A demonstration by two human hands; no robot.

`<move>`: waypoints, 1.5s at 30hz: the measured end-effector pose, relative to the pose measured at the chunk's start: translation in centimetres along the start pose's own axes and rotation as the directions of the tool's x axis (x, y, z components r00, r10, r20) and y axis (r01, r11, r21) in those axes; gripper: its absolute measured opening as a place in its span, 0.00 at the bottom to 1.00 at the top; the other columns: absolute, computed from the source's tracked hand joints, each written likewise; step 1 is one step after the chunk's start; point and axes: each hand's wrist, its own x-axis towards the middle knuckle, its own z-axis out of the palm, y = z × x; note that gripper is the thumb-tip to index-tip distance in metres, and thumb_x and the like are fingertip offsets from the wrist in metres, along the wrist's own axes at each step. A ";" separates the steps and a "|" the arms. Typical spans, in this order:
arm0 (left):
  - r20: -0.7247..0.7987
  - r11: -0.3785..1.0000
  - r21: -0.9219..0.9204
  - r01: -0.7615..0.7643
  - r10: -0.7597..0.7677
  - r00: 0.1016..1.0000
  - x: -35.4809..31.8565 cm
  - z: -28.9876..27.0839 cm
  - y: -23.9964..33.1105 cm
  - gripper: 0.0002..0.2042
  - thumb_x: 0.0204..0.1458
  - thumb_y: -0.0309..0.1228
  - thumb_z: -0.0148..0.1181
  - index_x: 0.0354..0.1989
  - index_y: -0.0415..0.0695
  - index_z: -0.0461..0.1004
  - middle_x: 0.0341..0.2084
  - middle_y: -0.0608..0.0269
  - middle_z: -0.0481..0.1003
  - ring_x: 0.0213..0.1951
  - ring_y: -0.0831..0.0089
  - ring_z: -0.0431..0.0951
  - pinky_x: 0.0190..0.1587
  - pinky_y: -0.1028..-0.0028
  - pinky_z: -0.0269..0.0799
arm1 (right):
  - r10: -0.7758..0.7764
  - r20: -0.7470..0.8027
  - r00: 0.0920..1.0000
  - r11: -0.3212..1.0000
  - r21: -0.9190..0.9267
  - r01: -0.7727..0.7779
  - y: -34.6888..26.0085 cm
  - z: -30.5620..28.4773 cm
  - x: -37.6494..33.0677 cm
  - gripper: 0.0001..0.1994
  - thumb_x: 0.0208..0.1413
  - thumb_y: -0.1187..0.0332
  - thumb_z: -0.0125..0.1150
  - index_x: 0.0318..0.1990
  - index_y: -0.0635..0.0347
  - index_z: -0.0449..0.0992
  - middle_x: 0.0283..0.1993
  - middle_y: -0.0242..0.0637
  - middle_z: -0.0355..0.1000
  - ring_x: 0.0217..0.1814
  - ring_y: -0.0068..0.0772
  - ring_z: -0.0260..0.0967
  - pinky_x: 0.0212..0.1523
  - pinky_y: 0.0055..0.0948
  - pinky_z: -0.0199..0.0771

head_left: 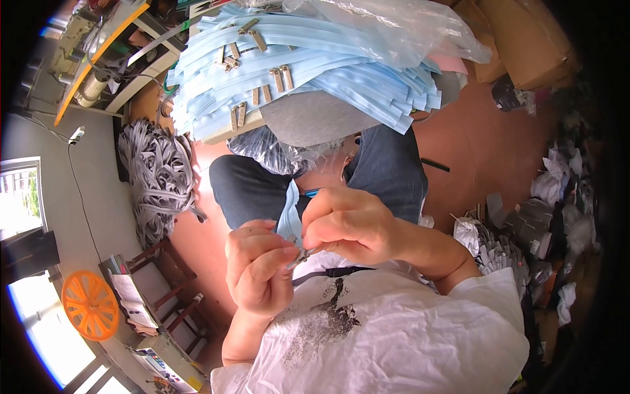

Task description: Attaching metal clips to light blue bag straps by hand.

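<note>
Close to my chest, my left hand [259, 269] and my right hand [351, 226] meet at their fingertips, both closed in a pinch. Between them is a small metal zipper slider [298, 258], partly hidden by the fingers. A light blue zipper tape [289, 211] rises from the fingertips over my lap, its lower end at the slider. In front of my knees lies a wide heap of light blue zipper tapes [354, 62]. Several metal zipper pulls [277, 79] rest on that heap, some in pairs.
Grey cloth [308, 118] drapes the work surface's near edge, and clear plastic sheeting [413, 29] covers its far side. Grey strips [157, 177] are heaped on the floor at left. Cardboard boxes [525, 39] stand far right; scraps [489, 246] pile up nearer. An orange wheel [90, 305] is at left.
</note>
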 end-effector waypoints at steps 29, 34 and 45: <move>0.039 1.000 -0.003 0.003 -0.003 0.999 0.2 0.1 0.1 0.11 0.42 0.15 0.59 0.36 0.37 0.78 0.30 0.57 0.74 0.32 0.63 0.73 0.42 0.59 0.77 | -0.022 -0.038 0.999 1.000 -0.006 0.022 -0.1 0.1 -0.1 0.07 0.53 0.75 0.68 0.38 0.61 0.77 0.36 0.39 0.74 0.31 0.33 0.72 0.30 0.27 0.71; 0.036 0.999 -0.024 0.039 -0.038 0.999 0.3 0.2 0.3 0.10 0.42 0.16 0.60 0.35 0.37 0.78 0.29 0.57 0.74 0.32 0.62 0.73 0.41 0.59 0.77 | -0.045 -0.061 0.997 0.998 -0.039 0.042 0.0 0.2 -0.3 0.08 0.52 0.75 0.69 0.39 0.60 0.77 0.36 0.38 0.75 0.31 0.33 0.72 0.29 0.28 0.71; 0.053 1.000 0.009 0.014 -0.015 0.999 0.1 0.0 0.5 0.10 0.44 0.18 0.63 0.37 0.38 0.79 0.31 0.58 0.75 0.33 0.63 0.74 0.43 0.59 0.76 | -0.073 -0.062 0.995 0.995 -0.065 0.069 -0.1 0.1 -0.4 0.08 0.51 0.78 0.67 0.39 0.58 0.77 0.35 0.37 0.75 0.31 0.32 0.73 0.29 0.28 0.72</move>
